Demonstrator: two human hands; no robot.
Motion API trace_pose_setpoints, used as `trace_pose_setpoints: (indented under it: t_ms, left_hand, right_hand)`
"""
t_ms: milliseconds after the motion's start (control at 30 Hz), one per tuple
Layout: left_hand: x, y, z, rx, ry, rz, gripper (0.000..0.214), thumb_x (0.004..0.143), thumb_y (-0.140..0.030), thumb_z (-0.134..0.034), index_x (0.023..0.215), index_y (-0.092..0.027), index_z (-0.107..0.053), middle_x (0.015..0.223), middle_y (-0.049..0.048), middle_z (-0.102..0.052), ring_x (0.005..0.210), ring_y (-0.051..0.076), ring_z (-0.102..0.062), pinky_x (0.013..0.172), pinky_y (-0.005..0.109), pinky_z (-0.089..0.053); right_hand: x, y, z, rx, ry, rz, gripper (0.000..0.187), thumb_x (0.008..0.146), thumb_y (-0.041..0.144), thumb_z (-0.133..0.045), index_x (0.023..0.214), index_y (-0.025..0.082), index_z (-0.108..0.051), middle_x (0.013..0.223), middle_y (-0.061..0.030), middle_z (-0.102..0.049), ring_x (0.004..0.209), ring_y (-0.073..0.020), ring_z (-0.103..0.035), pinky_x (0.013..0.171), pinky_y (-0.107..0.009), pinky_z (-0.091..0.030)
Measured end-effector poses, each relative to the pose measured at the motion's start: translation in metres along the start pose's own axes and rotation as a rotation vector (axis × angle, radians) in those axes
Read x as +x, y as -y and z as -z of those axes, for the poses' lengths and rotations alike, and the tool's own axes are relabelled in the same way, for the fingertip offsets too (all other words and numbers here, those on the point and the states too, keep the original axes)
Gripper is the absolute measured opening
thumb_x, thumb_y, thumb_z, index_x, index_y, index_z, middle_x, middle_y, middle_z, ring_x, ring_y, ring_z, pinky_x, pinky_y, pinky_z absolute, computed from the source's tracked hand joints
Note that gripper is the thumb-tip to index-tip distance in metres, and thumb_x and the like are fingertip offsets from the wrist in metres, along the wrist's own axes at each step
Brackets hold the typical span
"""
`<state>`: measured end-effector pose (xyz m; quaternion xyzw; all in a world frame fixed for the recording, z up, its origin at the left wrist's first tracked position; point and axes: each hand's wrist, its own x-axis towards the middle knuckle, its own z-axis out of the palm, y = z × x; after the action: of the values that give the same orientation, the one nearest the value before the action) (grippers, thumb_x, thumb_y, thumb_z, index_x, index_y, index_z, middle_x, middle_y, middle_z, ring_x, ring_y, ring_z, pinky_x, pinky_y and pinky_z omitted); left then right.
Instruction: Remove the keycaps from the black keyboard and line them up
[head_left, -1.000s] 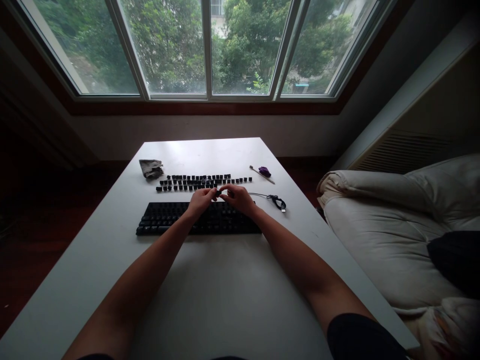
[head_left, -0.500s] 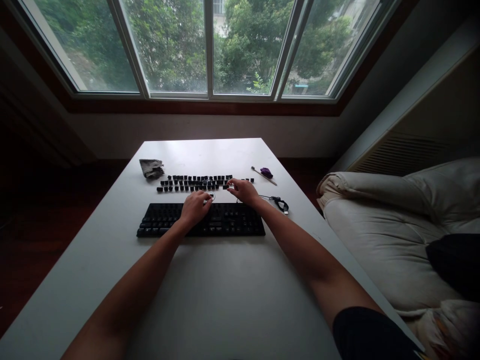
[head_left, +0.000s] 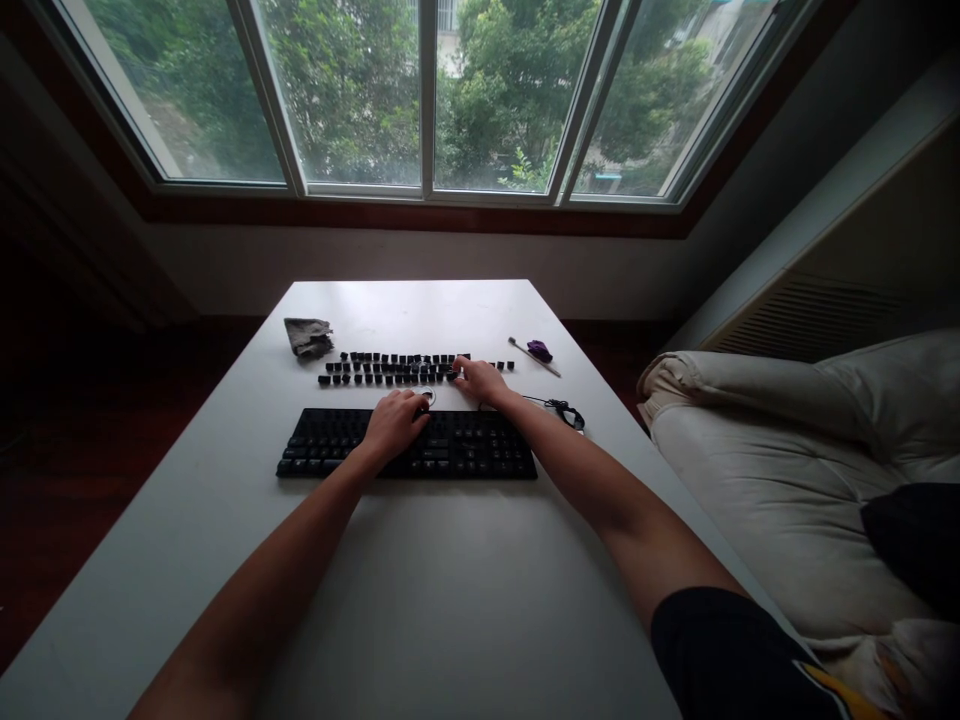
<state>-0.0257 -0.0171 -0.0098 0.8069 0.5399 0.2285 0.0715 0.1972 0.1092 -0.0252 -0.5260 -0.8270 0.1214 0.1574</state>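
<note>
My left hand (head_left: pixel 394 422) rests over the upper middle of a black keyboard (head_left: pixel 322 440), fingers curled in a pinch around a small tool with a pale ring (head_left: pixel 428 396), which looks like a keycap puller. Parts of the keyboard's upper rows appear bare of caps. Behind it, loose black keycaps (head_left: pixel 375 368) stand in rows on the white table (head_left: pixel 420 580). At the right part of these rows my right hand (head_left: pixel 480 382) reaches down, thumb and fingers pinched on a keycap, mostly hidden by the fingertips.
A crumpled grey cloth (head_left: pixel 307 338) lies at the back left. At the back right are a thin brush (head_left: pixel 534 357) and a crumpled purple item (head_left: pixel 539 350). The keyboard's black cable (head_left: pixel 564 412) is coiled near my right forearm. A pale sofa (head_left: pixel 750 450) stands beside the table.
My right fingers have come down among the keycaps and closed there. My left hand stays over the keyboard with the ringed tool. The whole view has shifted slightly.
</note>
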Motion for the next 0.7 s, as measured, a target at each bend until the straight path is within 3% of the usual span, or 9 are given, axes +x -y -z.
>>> trace_pose_setpoints:
  t_ms: [233, 467, 600, 700]
  left_hand:
    - [0.0, 0.002, 0.002, 0.015, 0.009, 0.011, 0.008, 0.086, -0.026, -0.063, 0.092, -0.023, -0.067, 0.096, 0.0077, -0.068, 0.093, 0.026, -0.058, 0.081, 0.037, -0.041]
    - [0.003, 0.002, 0.004, 0.035, 0.019, 0.061, 0.007, 0.08, -0.024, -0.064, 0.086, -0.023, -0.066, 0.092, 0.0073, -0.068, 0.088, 0.026, -0.058, 0.077, 0.036, -0.039]
    - [0.003, 0.001, 0.002, 0.049, -0.005, 0.082, 0.008, 0.078, -0.024, -0.064, 0.085, -0.023, -0.067, 0.09, 0.0075, -0.068, 0.087, 0.027, -0.058, 0.079, 0.037, -0.039]
    - [0.002, -0.001, 0.002, 0.046, -0.021, 0.081, 0.008, 0.079, -0.024, -0.064, 0.086, -0.023, -0.067, 0.091, 0.0078, -0.068, 0.089, 0.028, -0.059, 0.081, 0.038, -0.04]
  right_hand:
    - [-0.009, 0.003, 0.015, 0.121, -0.028, 0.051, 0.027, 0.088, 0.031, -0.061, 0.114, 0.022, -0.058, 0.08, -0.0016, -0.063, 0.071, -0.0175, -0.054, 0.064, -0.027, -0.034]
    - [-0.04, 0.013, 0.038, 0.616, -0.085, 0.139, 0.022, 0.09, 0.025, -0.043, 0.099, 0.018, -0.061, 0.094, -0.005, -0.061, 0.085, -0.0178, -0.055, 0.075, -0.03, -0.044]
    - [-0.059, 0.026, 0.043, 0.877, -0.053, 0.137, 0.033, 0.097, 0.037, -0.035, 0.096, 0.018, -0.062, 0.077, -0.003, -0.057, 0.069, -0.0155, -0.053, 0.063, -0.028, -0.044]
    - [-0.07, 0.033, 0.044, 0.859, 0.011, 0.138, 0.042, 0.101, 0.049, -0.032, 0.105, 0.02, -0.061, 0.069, 0.0004, -0.055, 0.059, -0.0137, -0.05, 0.057, -0.026, -0.04]
